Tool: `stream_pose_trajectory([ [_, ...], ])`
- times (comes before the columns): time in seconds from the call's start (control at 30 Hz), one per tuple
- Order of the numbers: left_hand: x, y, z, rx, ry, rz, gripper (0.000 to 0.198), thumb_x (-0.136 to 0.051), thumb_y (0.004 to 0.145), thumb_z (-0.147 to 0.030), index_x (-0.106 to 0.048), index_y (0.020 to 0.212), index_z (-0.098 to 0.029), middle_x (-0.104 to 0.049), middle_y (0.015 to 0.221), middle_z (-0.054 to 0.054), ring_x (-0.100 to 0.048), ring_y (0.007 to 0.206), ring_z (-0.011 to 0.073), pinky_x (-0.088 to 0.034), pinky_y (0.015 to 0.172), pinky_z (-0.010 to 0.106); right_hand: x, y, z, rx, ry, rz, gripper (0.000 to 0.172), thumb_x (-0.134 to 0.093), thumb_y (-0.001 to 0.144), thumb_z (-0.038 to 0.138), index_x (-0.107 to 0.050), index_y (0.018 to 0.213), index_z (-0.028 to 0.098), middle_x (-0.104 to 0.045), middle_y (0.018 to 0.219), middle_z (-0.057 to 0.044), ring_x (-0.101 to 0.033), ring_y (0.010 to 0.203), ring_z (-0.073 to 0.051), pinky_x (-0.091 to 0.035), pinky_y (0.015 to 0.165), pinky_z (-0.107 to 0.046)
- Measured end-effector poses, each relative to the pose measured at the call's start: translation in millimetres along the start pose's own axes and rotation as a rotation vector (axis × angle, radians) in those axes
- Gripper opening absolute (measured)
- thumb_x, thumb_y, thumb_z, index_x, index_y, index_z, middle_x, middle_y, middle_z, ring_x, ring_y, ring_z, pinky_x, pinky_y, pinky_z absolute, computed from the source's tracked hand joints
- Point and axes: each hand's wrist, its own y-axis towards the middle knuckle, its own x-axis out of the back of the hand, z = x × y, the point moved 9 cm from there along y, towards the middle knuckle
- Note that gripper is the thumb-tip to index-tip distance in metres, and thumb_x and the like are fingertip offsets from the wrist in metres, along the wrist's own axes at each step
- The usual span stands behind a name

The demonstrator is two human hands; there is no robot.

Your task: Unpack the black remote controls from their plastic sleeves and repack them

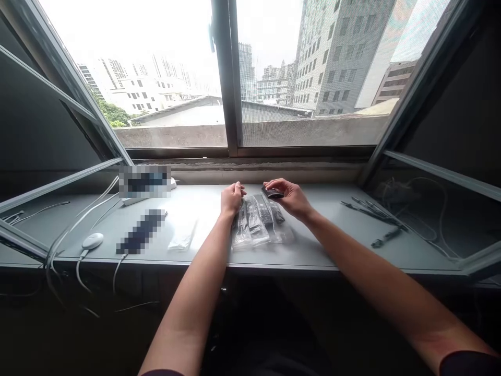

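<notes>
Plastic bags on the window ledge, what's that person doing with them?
A person works at a grey ledge under the window. Their left hand rests, fingers curled, on the top of some clear plastic bags with dark parts inside. Their right hand pinches a small dark object just above them. A round white puck on a cable lies to the left, thin dark tools to the right.

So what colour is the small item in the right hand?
Black, or very dark: the small item in the right hand. Head view.
</notes>
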Motion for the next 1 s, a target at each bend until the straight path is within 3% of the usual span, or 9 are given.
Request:
stream_pose_trajectory([
  [0.13,2.3,-1,-1,0.008,0.001,-0.010,0.048,-0.047,0.107,-0.055,-0.076,0.090,-0.021,-0.082,0.086,0.009,-0.074,0.078,0.0219,-0.054,0.077,0.034,25,3,-22,-0.137,-0.165,-0.090,0.042,-0.091,0.082,0.045,-0.072,0.112,0.023,-0.077,0.103,-0.007,-0.073,0.102,-0.027,-0.059,0.099,-0.045],
  [0.23,2.5,0,0,0.016,0.005,-0.008,0.045,-0.048,0.107,-0.052,-0.076,0.089,-0.022,-0.082,0.085,0.008,-0.073,0.077,0.0218,-0.054,0.077,0.034,55,5,-43,-0.285,-0.464,-0.176,0.035,-0.077,0.093,0.039,-0.070,0.121,0.020,-0.078,0.113,-0.011,-0.073,0.103,-0.027,-0.057,0.098,-0.042],
  [0.33,2.3,1,2,0.014,0.008,-0.007,0.044,-0.048,0.107,-0.050,-0.076,0.088,-0.022,-0.082,0.085,0.008,-0.074,0.078,0.0220,-0.054,0.075,0.033,79,2,-66,-0.509,-0.725,-0.170,0.055,-0.070,0.097,0.034,-0.059,0.148,0.015,-0.077,0.131,-0.018,-0.073,0.114,-0.031,-0.054,0.103,-0.042],
  [0.43,2.9,1,3,0.008,0.009,-0.011,0.044,-0.048,0.107,-0.051,-0.076,0.089,-0.022,-0.082,0.085,0.008,-0.074,0.077,0.0219,-0.054,0.075,0.034,85,-2,-78,-0.605,-0.930,-0.080,0.071,-0.072,0.097,0.040,-0.052,0.159,0.012,-0.074,0.139,-0.024,-0.072,0.121,-0.036,-0.053,0.102,-0.042],
  [0.57,2.0,1,3,0.007,0.020,-0.007,0.042,-0.048,0.106,-0.049,-0.076,0.090,-0.022,-0.082,0.086,0.008,-0.074,0.077,0.0221,-0.054,0.076,0.034,78,-6,-83,-0.600,-1.076,0.048,0.065,-0.071,0.098,0.051,-0.062,0.152,0.015,-0.074,0.137,-0.025,-0.071,0.124,-0.040,-0.053,0.097,-0.042],
  [0.73,-0.2,3,4,-0.001,0.030,0.005,0.043,-0.049,0.105,-0.053,-0.076,0.089,-0.023,-0.082,0.086,0.008,-0.073,0.079,0.0228,-0.054,0.080,0.035,84,-9,-75,-0.601,-1.164,-0.023,0.061,-0.067,0.099,0.059,-0.068,0.144,0.018,-0.075,0.129,-0.024,-0.072,0.115,-0.041,-0.052,0.090,-0.045],
  [0.87,-0.7,3,6,0.011,0.024,0.010,0.044,-0.050,0.105,-0.055,-0.076,0.089,-0.023,-0.082,0.086,0.008,-0.073,0.077,0.0225,-0.054,0.079,0.034,66,1,-53,-0.307,-1.127,-0.021,0.036,-0.063,0.102,0.054,-0.074,0.110,0.021,-0.074,0.115,-0.016,-0.070,0.105,-0.032,-0.051,0.088,-0.040],
  [0.93,-1.0,2,6,0.014,0.019,0.012,0.043,-0.050,0.105,-0.054,-0.076,0.089,-0.023,-0.081,0.086,0.008,-0.073,0.077,0.0225,-0.054,0.079,0.035,48,3,-44,-0.152,-1.065,0.040,0.037,-0.063,0.101,0.056,-0.069,0.087,0.022,-0.072,0.104,-0.012,-0.067,0.102,-0.029,-0.050,0.089,-0.038],
  [1.0,-1.7,2,6,0.011,0.014,0.017,0.042,-0.050,0.105,-0.051,-0.076,0.088,-0.023,-0.081,0.085,0.008,-0.073,0.077,0.0228,-0.054,0.079,0.035,31,1,-43,-0.090,-1.043,0.121,0.045,-0.063,0.100,0.061,-0.062,0.074,0.023,-0.069,0.095,-0.011,-0.063,0.101,-0.029,-0.048,0.089,-0.038],
])
